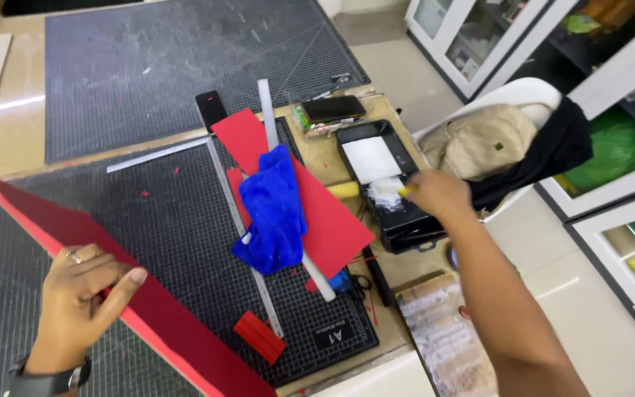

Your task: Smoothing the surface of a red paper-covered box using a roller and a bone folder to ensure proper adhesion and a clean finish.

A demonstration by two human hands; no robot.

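Observation:
My left hand grips the upper edge of a large red board that stands tilted over the dark cutting mat. My right hand reaches to the right over a black tray and holds a small roller with a yellow handle; its white foam head rests in the tray. A white sheet lies in the far part of the tray. Between my hands, a blue cloth lies on red sheets, across a long white tube.
A metal ruler and a small red block lie on the mat. A phone and a dark card sit further back. A second grey mat covers the far table. A chair with a beige bag and black cloth stands right.

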